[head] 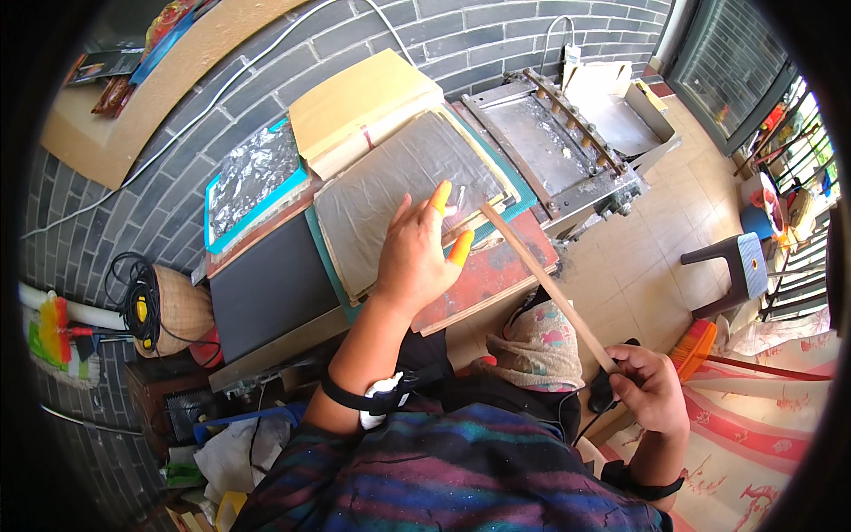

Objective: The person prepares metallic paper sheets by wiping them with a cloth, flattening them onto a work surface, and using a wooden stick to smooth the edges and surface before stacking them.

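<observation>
My right hand (650, 386) grips the near end of a long, thin wooden strip (542, 276). The strip slants away to the left, and its far tip lies over the edge of a stack of dark grey, wrinkled thin sheets (392, 193). Yellow finger cots cover the thumb and index finger of my left hand (419, 249). Its fingers are spread above the near right part of the stack; whether they touch it I cannot tell. A teal cutting mat (321, 243) shows under the stack, beside a worn red board (495, 272).
Behind the stack lies a thick block of tan paper (365, 100). A blue-edged tray (256, 179) holds crumpled, shiny film. At the right stand a metal frame device (545, 133) and a metal tray (631, 126). A plastic stool (728, 272) and an orange broom (693, 349) are on the right.
</observation>
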A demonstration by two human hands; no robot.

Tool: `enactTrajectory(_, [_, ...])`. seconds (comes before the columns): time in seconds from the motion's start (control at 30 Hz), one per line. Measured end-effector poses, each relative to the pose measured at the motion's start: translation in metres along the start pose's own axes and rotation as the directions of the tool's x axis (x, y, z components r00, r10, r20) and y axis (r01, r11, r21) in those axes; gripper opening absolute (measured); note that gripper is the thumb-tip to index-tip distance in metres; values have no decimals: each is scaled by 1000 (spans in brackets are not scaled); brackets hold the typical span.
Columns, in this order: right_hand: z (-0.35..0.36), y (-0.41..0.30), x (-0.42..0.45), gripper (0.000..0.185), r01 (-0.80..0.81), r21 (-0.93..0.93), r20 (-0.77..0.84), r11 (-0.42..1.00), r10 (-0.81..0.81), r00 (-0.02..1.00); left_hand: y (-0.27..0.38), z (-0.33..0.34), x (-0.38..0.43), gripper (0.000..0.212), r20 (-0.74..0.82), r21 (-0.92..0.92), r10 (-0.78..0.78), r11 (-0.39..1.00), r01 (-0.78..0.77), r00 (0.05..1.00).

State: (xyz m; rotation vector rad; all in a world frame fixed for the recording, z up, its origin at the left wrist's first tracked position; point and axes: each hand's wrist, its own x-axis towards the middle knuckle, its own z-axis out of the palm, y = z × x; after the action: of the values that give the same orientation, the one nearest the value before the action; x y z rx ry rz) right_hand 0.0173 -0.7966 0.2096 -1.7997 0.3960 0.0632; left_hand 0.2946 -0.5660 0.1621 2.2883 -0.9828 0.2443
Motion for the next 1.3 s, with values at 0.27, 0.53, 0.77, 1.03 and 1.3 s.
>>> enactTrajectory(0.27, [14, 6, -3, 29, 17, 16, -36, 1000, -16, 999, -2, 14, 19, 76, -101, 136, 102, 987, -88, 990])
enactTrajectory(0.53, [21, 6, -2, 30, -12, 6, -27, 1000, 12, 1000, 2, 16, 24, 80, -83, 121, 78, 990, -67, 993])
enactTrajectory(0.77, [19, 2, -1, 30, 11, -31, -95, 999, -13, 995, 5, 12, 25, 79, -99, 118, 90, 990, -78, 991])
enactTrajectory(1.03, [9, -4, -7, 30, -23, -49, -112, 999, 17, 994, 4, 11, 36, 75, -38, 80, 97, 992, -94, 995])
enactTrajectory(1.3, [-9, -23, -10, 32, 66, -135, -51, 989, -73, 996, 21, 11, 57, 81, 61, 120, -1, 993, -6, 998])
